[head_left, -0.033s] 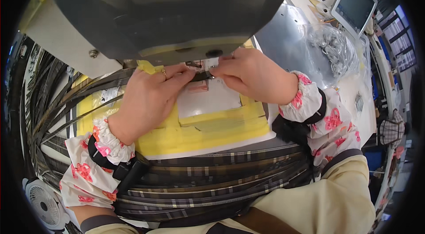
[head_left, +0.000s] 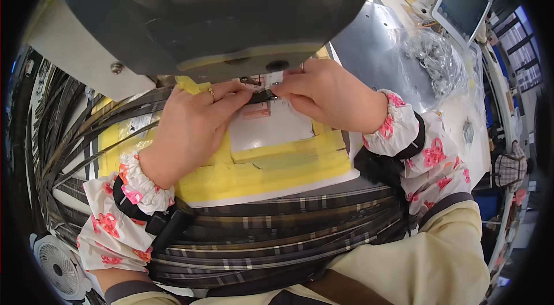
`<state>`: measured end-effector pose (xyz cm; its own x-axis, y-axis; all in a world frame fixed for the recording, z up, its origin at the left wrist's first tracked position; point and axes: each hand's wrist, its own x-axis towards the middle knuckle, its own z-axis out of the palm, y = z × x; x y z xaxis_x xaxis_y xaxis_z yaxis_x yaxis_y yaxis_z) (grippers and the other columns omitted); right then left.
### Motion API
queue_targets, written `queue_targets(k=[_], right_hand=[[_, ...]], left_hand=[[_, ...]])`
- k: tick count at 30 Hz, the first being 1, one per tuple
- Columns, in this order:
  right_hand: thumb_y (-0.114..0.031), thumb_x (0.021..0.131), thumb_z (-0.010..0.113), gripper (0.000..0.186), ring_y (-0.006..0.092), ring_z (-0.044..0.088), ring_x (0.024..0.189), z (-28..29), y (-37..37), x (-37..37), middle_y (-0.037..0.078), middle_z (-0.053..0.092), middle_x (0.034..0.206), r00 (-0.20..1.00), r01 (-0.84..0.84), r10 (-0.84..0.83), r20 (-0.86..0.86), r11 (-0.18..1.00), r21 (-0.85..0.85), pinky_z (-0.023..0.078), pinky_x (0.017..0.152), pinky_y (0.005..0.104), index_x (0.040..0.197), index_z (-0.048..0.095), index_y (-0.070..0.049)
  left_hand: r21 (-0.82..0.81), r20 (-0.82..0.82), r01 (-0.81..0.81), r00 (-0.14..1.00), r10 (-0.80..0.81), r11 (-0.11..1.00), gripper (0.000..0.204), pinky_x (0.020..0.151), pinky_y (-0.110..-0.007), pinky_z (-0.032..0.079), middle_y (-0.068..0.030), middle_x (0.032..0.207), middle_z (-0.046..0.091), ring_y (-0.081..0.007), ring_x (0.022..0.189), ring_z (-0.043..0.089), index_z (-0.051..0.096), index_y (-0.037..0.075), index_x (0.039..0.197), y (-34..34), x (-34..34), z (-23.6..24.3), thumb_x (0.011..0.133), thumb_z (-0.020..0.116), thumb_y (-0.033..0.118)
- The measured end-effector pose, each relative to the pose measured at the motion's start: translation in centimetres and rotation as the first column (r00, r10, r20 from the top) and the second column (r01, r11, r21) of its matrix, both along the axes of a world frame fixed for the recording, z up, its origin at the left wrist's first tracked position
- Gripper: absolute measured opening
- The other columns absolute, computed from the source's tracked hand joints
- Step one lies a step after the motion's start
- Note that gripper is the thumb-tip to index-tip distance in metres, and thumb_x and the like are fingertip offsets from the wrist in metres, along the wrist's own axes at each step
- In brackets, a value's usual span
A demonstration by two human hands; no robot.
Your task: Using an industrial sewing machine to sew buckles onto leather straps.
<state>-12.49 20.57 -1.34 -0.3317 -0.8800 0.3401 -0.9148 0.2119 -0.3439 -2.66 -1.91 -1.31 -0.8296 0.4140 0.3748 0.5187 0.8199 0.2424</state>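
Note:
My left hand (head_left: 199,117) presses its fingertips on a dark fabric strip (head_left: 261,98) under the head of a grey sewing machine (head_left: 231,10); a ring is on one finger. My right hand (head_left: 323,97) pinches the strip at the needle area, its fingers curled. A small metal foot (head_left: 249,81) shows between my hands, above a white plate (head_left: 270,133) bordered with yellow tape (head_left: 262,172). Long dark strips (head_left: 75,120) run from the left toward my left hand. Plaid strips (head_left: 271,230) lie bunched across my lap.
At upper right are a tablet-like screen (head_left: 461,2), a metal sheet (head_left: 369,39) and crumpled clear plastic (head_left: 433,62). A white fan (head_left: 57,264) sits at lower left. A person in a checked shirt (head_left: 508,169) is at the far right edge.
Both hands have shifted slightly up and left in the view, along with the machine. Their grip on the dark strip looks the same.

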Motion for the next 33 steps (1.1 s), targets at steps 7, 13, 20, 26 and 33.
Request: queue_targets(k=[7,13,20,26,33], right_hand=[[0.0,0.072,0.059,0.015,0.0324,0.062,0.082,-0.6,-0.6,0.5,0.015,0.06,0.094,0.999,0.007,-0.006,-0.05,0.999,0.031,0.052,0.071,0.0381,0.086,0.065,-0.001],[0.002,0.068,0.061,0.021,0.0316,0.063,0.089,-0.2,-0.2,0.6,0.015,0.06,0.097,0.989,0.012,0.009,-0.147,0.99,0.143,0.053,0.073,0.037,0.089,0.065,0.0],[0.001,0.07,0.059,0.029,0.0285,0.059,0.076,0.5,-1.1,1.8,0.012,0.055,0.088,0.935,0.071,0.004,-0.354,0.977,0.2,0.05,0.064,0.0354,0.099,0.061,-0.002],[0.0,0.07,0.061,0.024,0.0292,0.063,0.089,-0.5,-0.5,1.1,0.015,0.06,0.098,0.971,0.026,0.008,-0.24,0.99,0.14,0.054,0.072,0.035,0.093,0.064,0.0],[0.001,0.069,0.061,0.025,0.031,0.062,0.089,-0.3,-0.2,0.7,0.016,0.06,0.096,0.979,0.029,0.001,-0.204,0.989,0.148,0.053,0.073,0.0362,0.094,0.064,-0.001]], left_hand=[[0.157,0.044,0.05,0.997,-0.058,0.986,0.028,0.07,-0.033,0.052,-0.0116,0.102,0.065,-0.0303,0.083,0.065,0.067,0.001,0.097,-1.0,-0.5,-0.7,0.075,0.057,-0.011],[0.036,0.042,0.029,0.999,-0.031,0.999,0.035,0.069,-0.033,0.052,-0.0111,0.096,0.065,-0.0296,0.082,0.065,0.068,0.003,0.098,-0.7,-0.2,-0.5,0.068,0.06,-0.011],[-0.277,-0.21,0.01,0.975,-0.071,0.961,0.037,0.061,-0.033,0.048,-0.005,0.085,0.06,-0.023,0.078,0.06,0.066,0.007,0.101,0.9,0.0,0.3,0.065,0.063,-0.001],[-0.28,-0.176,-0.016,0.984,-0.035,0.96,0.034,0.061,-0.034,0.047,-0.0038,0.087,0.059,-0.0229,0.08,0.059,0.066,0.007,0.101,0.9,0.0,-0.3,0.068,0.061,0.002],[-0.214,-0.192,0.007,0.98,-0.049,0.977,0.035,0.061,-0.035,0.048,-0.0049,0.083,0.056,-0.0245,0.077,0.057,0.066,0.008,0.103,1.1,-0.6,-0.3,0.069,0.061,0.003]])
